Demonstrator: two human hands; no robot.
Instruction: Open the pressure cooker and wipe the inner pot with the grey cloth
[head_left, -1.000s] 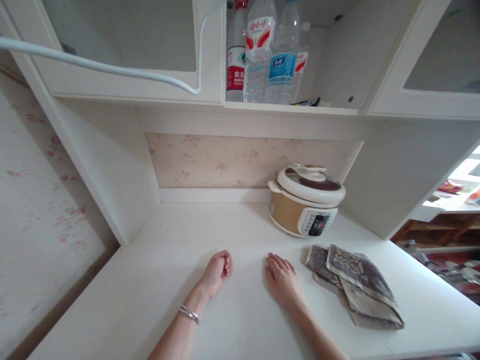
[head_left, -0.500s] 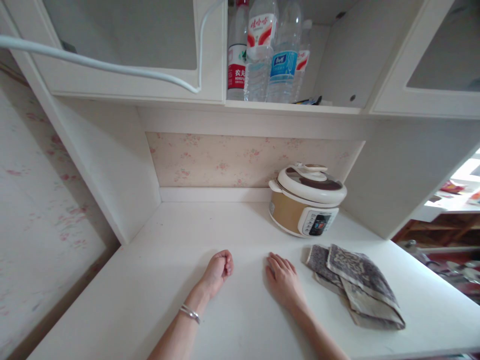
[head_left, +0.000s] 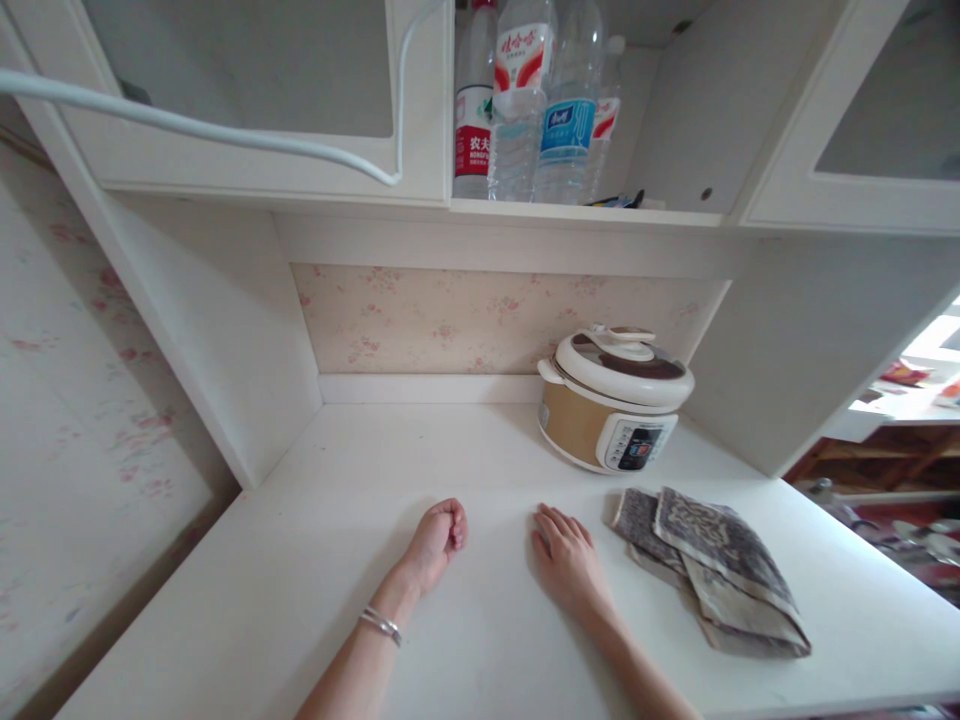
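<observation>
My left hand (head_left: 437, 543) rests on its side on the white counter (head_left: 360, 450), its fingers curled into a fist. Whether anything is inside the fist is hidden. My right hand (head_left: 568, 560) lies palm down on the counter, fingers stretched out, holding nothing. Right of it, a small gap away, is a folded grey and beige patterned cloth (head_left: 720, 560). Behind the cloth and my right hand stands a white and gold electric cooker (head_left: 581, 415) with its lid on.
Above the counter, an open cupboard shelf (head_left: 585, 212) holds several plastic bottles (head_left: 566, 130). A white cable (head_left: 225, 130) crosses the upper left. White side panels (head_left: 217, 320) flank the counter. Blurred items lie on other furniture at the far right.
</observation>
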